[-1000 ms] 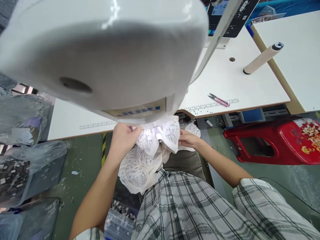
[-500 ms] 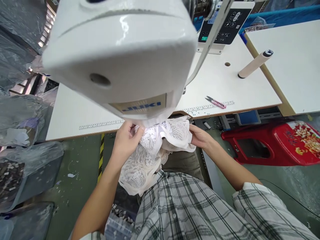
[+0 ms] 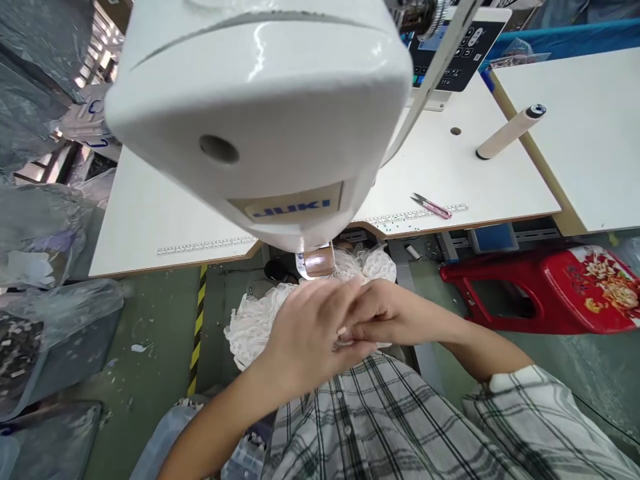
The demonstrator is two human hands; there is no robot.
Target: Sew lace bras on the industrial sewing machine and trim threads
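My left hand point(image 3: 313, 327) and my right hand point(image 3: 387, 312) meet in front of my shirt, just below the head of a white sewing machine point(image 3: 280, 133). The left fingers are slightly smeared by motion and bent against the right ones. My right hand is closed in a pinch; anything between the fingers is hidden. Behind and beneath them lies a cream lace garment point(image 3: 255, 327), bunched up, partly covered by my hands. Another part of the lace shows to the right of the machine's metal guard point(image 3: 319, 262).
Pink-handled thread snips point(image 3: 433, 206) lie on the white table point(image 3: 165, 213) near a printed ruler. A thread cone point(image 3: 510, 132) leans at the right. A red stool point(image 3: 545, 287) stands to the right, plastic bags point(image 3: 45, 233) and bins at the left.
Both hands have left the spread lace at the machine and come together, nearer to my body. The lace now lies bunched behind them, and the machine's metal guard shows.
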